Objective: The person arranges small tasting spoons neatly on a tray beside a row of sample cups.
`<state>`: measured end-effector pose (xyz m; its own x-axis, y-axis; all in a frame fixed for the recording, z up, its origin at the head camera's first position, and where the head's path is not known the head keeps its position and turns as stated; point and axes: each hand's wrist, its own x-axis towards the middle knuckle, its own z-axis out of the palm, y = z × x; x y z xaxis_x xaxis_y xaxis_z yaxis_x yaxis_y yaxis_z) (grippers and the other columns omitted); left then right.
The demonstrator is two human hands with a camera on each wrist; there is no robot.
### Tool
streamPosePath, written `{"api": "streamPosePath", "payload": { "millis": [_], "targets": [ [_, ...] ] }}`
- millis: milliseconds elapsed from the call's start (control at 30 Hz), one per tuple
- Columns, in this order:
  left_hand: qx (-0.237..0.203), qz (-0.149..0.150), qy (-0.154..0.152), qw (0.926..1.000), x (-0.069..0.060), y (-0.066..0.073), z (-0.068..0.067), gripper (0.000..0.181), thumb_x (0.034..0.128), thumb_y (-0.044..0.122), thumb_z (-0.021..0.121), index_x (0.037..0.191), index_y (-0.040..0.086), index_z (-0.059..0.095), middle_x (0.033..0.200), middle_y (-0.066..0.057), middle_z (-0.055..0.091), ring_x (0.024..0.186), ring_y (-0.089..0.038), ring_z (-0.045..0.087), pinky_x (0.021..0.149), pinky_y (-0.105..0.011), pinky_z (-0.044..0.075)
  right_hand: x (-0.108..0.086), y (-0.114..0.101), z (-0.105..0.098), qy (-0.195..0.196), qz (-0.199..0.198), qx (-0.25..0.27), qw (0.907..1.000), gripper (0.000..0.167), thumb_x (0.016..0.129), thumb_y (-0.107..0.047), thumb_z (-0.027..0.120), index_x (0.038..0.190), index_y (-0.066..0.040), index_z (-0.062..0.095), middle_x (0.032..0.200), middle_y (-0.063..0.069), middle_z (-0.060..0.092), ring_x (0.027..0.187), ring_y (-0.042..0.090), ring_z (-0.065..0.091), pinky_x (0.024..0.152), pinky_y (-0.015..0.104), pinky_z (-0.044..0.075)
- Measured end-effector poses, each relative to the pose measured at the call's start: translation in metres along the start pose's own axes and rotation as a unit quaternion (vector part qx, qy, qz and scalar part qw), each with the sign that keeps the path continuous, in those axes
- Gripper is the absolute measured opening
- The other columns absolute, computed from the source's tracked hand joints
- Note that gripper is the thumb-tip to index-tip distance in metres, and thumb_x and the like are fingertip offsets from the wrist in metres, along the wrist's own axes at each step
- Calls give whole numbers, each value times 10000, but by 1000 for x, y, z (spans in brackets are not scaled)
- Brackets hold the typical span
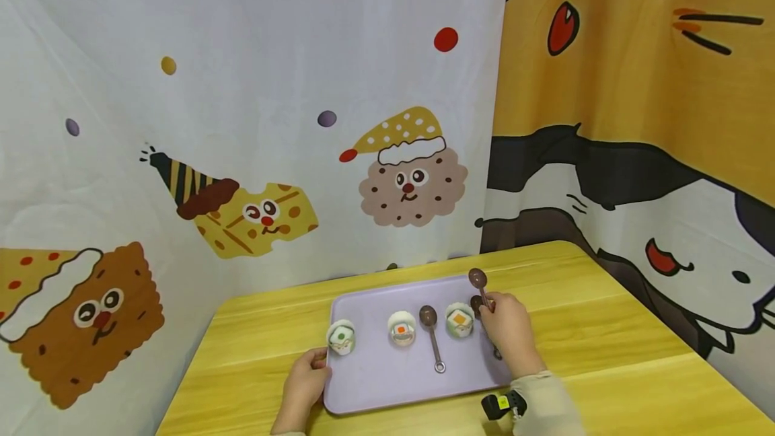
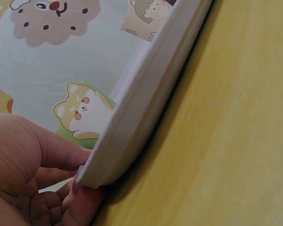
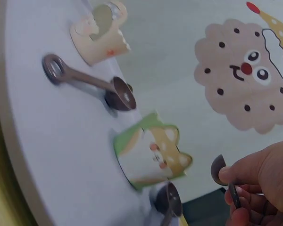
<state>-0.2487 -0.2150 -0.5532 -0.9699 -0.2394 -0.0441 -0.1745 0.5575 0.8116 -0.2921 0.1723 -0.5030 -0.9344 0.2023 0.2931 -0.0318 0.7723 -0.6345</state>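
My left hand (image 1: 305, 382) grips the left rim of a lavender tray (image 1: 369, 379), thumb on top and fingers underneath in the left wrist view. My right hand (image 1: 510, 328) pinches a brown scoop spoon (image 1: 477, 278) by its handle, raised above the tray's right side. Another brown scoop (image 3: 169, 198) lies beneath that hand, partly hidden in the head view. A third scoop (image 1: 428, 317) rests mid-tray. Three small decorated paper cups stand upright: a left cup (image 1: 342, 337), a middle cup (image 1: 401, 328) and a right Shiba-dog cup (image 3: 153, 155), each holding something with a coloured square pattern.
The tray sits on a yellow wood-grain table (image 1: 242, 348). Behind it hangs a white curtain (image 1: 272, 86) with cartoon food prints. To the right is an orange, black and white cartoon curtain (image 1: 605, 86). A black device (image 1: 504, 405) is strapped to the right wrist.
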Motion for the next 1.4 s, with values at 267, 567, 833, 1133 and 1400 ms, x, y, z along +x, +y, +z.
{"api": "streamPosePath", "payload": {
  "millis": [267, 567, 833, 1133, 1400],
  "targets": [
    [-33, 97, -42, 9999, 1, -1, 0, 421, 812, 20, 654, 1227, -46, 664, 951, -103, 640, 872, -252, 595, 707, -349, 490, -5, -14, 18, -6, -256, 87, 9996, 64, 847, -44, 725, 892, 2, 727, 694, 39, 583, 671, 221, 524, 599, 366, 439],
    [-104, 65, -66, 9999, 0, -2, 1, 424, 811, 11, 647, 1230, -52, 659, 953, -111, 638, 873, -257, 597, 691, -343, 503, -18, -33, 39, 165, -410, 71, 9990, 188, 823, -66, 738, 995, 9, 752, 715, 19, 605, 651, 188, 547, 614, 395, 482],
    [-69, 53, -34, 10000, 1, -1, 0, 424, 809, 16, 651, 1227, -53, 660, 953, -110, 648, 873, -259, 605, 695, -352, 508, -29, -59, 54, 207, -555, 174, 9981, 204, 810, -69, 773, 1001, -1, 760, 699, 1, 607, 665, 179, 565, 628, 393, 496],
    [19, 69, -19, 10000, 0, -1, -2, 426, 805, 11, 663, 1225, -59, 658, 943, -111, 648, 866, -259, 604, 692, -351, 504, -40, -85, 70, 65, -953, 608, 9936, 112, 776, -9, 746, 731, -83, 675, 607, -51, 490, 597, 134, 465, 547, 292, 393],
    [-255, -49, -103, 9996, 0, -2, 0, 430, 809, -21, 652, 1237, -59, 651, 976, -144, 638, 887, -278, 608, 660, -348, 540, -55, -110, 87, 49, -1114, 612, 9919, 193, 775, -40, 774, 963, -1, 752, 654, -34, 560, 626, 136, 534, 573, 318, 468]
  ]
}}
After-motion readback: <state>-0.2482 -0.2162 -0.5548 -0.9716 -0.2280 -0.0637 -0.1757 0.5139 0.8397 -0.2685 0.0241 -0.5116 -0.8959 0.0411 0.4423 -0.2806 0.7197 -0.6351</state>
